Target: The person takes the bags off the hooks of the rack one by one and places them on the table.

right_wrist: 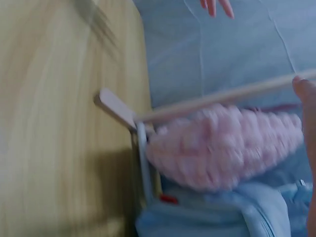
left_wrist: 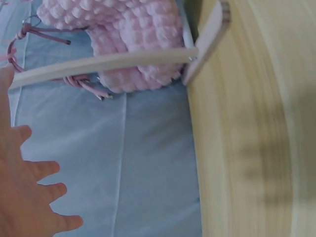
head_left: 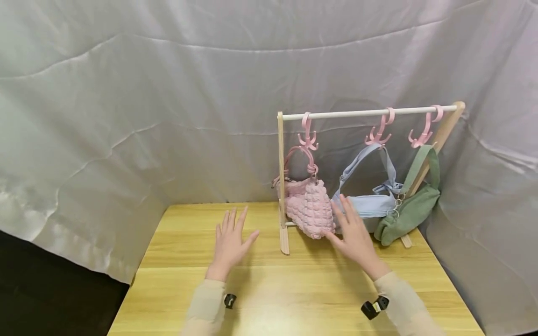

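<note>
My left hand (head_left: 229, 245) is held over the table, left of the rack, with its fingers spread and nothing in them. My right hand (head_left: 355, 235) reaches out in front of the rack, fingers straight and apart, overlapping the bags in the head view. Closest to it are a puffy pink handbag (head_left: 311, 210) and a light blue shoulder bag (head_left: 370, 205). Both hang by their straps from pink hooks, as does a green shoulder bag (head_left: 409, 217) at the right end. In the right wrist view the pink handbag (right_wrist: 222, 148) appears beyond my thumb.
A wooden rack (head_left: 282, 186) with a white rail (head_left: 336, 115) stands at the back right of the wooden table (head_left: 269, 289). Three pink multi-prong hooks, one a middle hook (head_left: 380, 133), hang on the rail. Grey curtains (head_left: 210, 93) enclose the back and sides.
</note>
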The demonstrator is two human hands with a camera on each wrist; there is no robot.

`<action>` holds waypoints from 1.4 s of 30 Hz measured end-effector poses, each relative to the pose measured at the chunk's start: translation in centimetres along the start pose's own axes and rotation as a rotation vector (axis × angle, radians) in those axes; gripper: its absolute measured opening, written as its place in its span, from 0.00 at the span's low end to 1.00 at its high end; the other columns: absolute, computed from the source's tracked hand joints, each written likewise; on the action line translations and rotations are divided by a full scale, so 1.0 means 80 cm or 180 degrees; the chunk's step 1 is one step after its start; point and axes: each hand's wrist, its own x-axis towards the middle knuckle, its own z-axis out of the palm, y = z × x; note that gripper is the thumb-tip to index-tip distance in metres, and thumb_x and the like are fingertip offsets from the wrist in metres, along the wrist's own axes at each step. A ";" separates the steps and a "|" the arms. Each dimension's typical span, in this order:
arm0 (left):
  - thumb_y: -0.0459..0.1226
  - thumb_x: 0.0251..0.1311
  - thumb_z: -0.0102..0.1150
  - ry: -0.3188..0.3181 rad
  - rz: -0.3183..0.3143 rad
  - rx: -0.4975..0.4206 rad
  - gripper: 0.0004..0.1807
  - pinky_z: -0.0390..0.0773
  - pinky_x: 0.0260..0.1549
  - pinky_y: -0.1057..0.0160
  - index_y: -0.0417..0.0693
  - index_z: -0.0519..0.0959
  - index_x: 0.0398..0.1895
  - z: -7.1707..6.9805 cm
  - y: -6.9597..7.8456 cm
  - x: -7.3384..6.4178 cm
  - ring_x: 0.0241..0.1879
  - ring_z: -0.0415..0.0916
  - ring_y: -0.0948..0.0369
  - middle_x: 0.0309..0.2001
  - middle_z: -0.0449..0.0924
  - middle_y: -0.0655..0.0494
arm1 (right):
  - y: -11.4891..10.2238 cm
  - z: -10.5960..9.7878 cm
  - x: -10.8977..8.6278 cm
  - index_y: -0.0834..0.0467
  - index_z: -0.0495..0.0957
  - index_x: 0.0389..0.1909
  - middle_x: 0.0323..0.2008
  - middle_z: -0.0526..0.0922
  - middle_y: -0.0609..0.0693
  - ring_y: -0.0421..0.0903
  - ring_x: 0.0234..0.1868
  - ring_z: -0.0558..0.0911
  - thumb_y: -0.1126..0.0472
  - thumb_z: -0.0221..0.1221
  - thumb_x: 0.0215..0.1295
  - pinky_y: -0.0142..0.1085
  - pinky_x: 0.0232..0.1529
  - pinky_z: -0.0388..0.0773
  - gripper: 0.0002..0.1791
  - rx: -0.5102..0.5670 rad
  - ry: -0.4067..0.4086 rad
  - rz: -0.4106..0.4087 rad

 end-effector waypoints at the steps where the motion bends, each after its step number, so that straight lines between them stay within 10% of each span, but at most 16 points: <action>1: 0.65 0.65 0.44 0.0036 0.0031 -0.0079 0.42 0.41 0.69 0.31 0.69 0.43 0.78 0.001 0.004 0.002 0.77 0.38 0.43 0.78 0.44 0.47 | 0.007 -0.006 -0.001 0.53 0.51 0.76 0.77 0.47 0.60 0.63 0.76 0.49 0.46 0.65 0.56 0.66 0.68 0.55 0.50 -0.0012 0.0044 0.0027; 12: 0.63 0.65 0.46 0.0260 0.0267 -0.0496 0.42 0.45 0.71 0.35 0.66 0.46 0.78 0.007 0.044 0.037 0.77 0.42 0.45 0.78 0.47 0.47 | 0.078 -0.054 0.012 0.54 0.52 0.76 0.75 0.51 0.64 0.63 0.77 0.47 0.25 0.38 0.65 0.64 0.70 0.50 0.49 -0.0121 0.0591 0.0145; 42: 0.71 0.63 0.33 0.0824 0.0734 -0.1022 0.45 0.57 0.69 0.40 0.65 0.41 0.78 -0.045 0.133 0.159 0.76 0.49 0.48 0.78 0.45 0.51 | 0.150 -0.184 0.130 0.53 0.56 0.74 0.75 0.53 0.59 0.57 0.77 0.50 0.33 0.52 0.63 0.51 0.77 0.43 0.45 0.0103 0.1678 0.0372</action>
